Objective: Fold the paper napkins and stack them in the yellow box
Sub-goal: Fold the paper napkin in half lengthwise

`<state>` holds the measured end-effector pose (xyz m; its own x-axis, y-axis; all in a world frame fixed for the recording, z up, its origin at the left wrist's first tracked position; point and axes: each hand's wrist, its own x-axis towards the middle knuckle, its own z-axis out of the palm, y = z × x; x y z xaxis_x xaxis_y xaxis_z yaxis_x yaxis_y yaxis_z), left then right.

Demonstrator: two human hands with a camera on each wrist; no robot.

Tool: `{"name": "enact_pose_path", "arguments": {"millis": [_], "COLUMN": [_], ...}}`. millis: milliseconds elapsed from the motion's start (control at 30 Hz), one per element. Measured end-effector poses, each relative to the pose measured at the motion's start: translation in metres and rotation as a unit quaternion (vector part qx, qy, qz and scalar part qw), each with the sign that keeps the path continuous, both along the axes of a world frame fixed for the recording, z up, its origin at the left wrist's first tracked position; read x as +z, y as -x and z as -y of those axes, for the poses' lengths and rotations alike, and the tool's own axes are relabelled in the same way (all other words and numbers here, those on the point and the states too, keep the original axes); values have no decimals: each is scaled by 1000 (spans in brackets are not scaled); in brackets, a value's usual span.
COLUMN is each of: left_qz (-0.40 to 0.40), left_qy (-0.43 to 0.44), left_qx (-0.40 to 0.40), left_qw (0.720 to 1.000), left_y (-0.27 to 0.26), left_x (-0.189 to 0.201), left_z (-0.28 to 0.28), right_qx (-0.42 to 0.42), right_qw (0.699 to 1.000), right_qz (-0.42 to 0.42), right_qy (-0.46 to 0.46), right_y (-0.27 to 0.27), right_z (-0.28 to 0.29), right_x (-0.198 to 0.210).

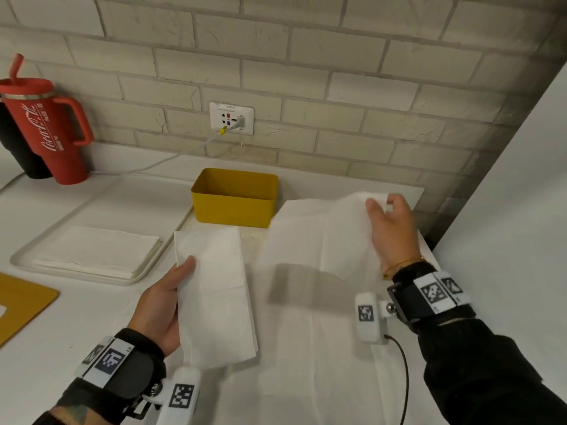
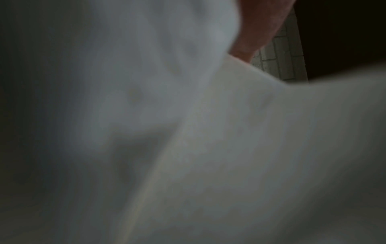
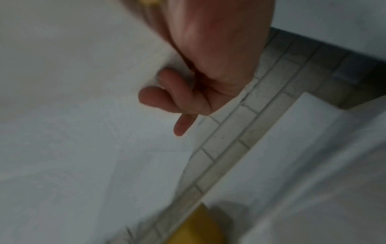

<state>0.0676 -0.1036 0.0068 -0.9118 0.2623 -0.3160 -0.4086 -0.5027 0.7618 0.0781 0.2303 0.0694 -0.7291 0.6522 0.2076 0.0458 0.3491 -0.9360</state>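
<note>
Up front, the left hand (image 1: 162,305) gripped a folded white paper napkin (image 1: 214,296). Meanwhile the right hand (image 1: 391,228) pinched a corner of an unfolded white paper napkin (image 1: 322,240), lifted beside the empty yellow plastic box (image 1: 234,207).

Black sleeves (image 1: 478,378), black wristbands (image 1: 429,302) with marker tags, gold bracelet (image 1: 402,265).

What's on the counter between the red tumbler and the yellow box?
Head view: nothing stands between the red tumbler and the yellow box; only a white cable trails across the counter from the wall socket.
</note>
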Motion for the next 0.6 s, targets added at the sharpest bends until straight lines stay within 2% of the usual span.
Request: {"name": "enact_pose_path", "arguments": {"millis": [100,267,433,600], "left_qz": [4,9,9,11], "left_qy": [3,15,23,27], "left_qx": [-8,-14,-24,-36], "left_qw": [1000,1000,999,999], "left_y": [-1,-2,-3,-5], "left_x": [-3,-7,-7,-7], "left_z": [-1,-4,-10,-17], "right_qx": [15,26,85,32], "right_qw": [994,984,962,961], "right_qz": [103,162,194,225], "right_qy": [-29,64,171,159], "right_y": [-20,-54,-69,-61], "right_z": [-10,-22,-35,-38], "right_x": [-40,-80,-82,-75]}}
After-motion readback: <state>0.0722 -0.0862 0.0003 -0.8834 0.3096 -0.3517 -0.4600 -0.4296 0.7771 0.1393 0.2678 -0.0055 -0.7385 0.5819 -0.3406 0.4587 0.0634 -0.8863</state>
